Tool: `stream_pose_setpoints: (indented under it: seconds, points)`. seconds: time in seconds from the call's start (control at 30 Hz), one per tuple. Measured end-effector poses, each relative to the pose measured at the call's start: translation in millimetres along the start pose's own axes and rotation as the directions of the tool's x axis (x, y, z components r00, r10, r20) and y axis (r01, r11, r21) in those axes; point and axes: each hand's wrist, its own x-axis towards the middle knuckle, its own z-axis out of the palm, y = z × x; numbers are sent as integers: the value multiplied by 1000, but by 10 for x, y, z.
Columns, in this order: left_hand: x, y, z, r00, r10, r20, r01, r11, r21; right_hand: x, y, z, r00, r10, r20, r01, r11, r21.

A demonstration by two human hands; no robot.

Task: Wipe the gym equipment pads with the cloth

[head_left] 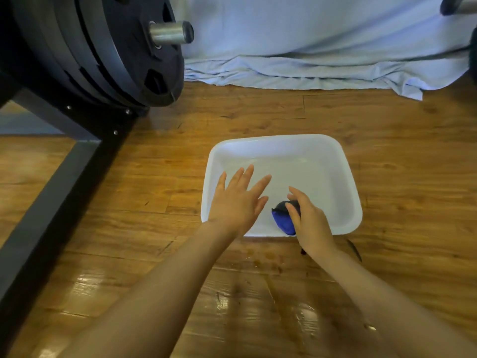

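- Weight plates (103, 47): black, stacked on a steel bar end (171, 32), far left; carried on a dark machine frame (64, 156) whose base rail runs along the wooden floor (154, 140). No pads are in view, so the wiping itself appears not yet begun.
- Left hand (237, 200): fingers straight and spread, holding nothing, hovering over the near-left part of the basin; probably poised to help wring or steady.
- Basin (346, 177): white plastic, shallow, on the floor near the frame; likely set here for wetting the cloth. Whether it holds water cannot be told.
- Cloth (282, 220): blue, bunched into a wad, at the basin's near edge, just right of the left hand.
- Right hand (309, 220): fingers curled round the cloth, gripping it from the right; seemingly to wring or lift it.
- Sheet (322, 47): pale blue fabric draped behind, its hem lying on the floor.
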Motion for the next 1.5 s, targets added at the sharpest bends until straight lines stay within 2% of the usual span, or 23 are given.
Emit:
stream_pose_setpoints:
  seconds: [0.13, 0.23, 0.4, 0.63, 0.7, 0.83, 0.93, 1.03, 1.17, 1.33, 1.5]
  points:
    - [-9, 11, 181, 998, -27, 48, 28, 999, -31, 51, 77, 107, 999, 33, -37, -31, 997, 67]
    - [19, 35, 307, 997, -45, 62, 49, 996, -70, 48, 155, 172, 999, 21, -28, -19, 999, 51]
    - [36, 92, 457, 995, -64, 83, 72, 992, -99, 15, 235, 226, 996, -57, -73, 52, 996, -65]
    - [-16, 43, 522, 996, -67, 66, 75, 988, -134, -120, 155, 55, 969, -193, -157, 200, 979, 28]
    - [-43, 22, 510, 995, -73, 68, 82, 986, -143, -151, 173, 79, 976, -207, -73, 206, 978, -20]
    - [-119, 11, 462, 994, -68, 83, 78, 988, -133, -202, 335, 139, 954, -263, 145, 293, 917, -272]
    - [-144, 0, 412, 996, -57, 74, 67, 988, -140, -223, 365, 113, 947, -301, 115, 322, 903, -286]
    - [-156, 8, 393, 996, -66, 68, 74, 988, -134, -230, 348, 97, 931, -359, 72, 358, 852, -382]
    - [-180, 36, 375, 995, -46, 85, 55, 991, -118, -190, 340, 79, 939, -315, 136, 342, 826, -449]
    - [-188, 24, 399, 994, -49, 97, 59, 993, -102, -156, 344, -9, 958, -275, 85, 286, 884, -368]
    - [-142, 1, 253, 993, -12, 114, 19, 998, -65, -134, 183, -242, 975, -198, 105, 222, 913, -341]
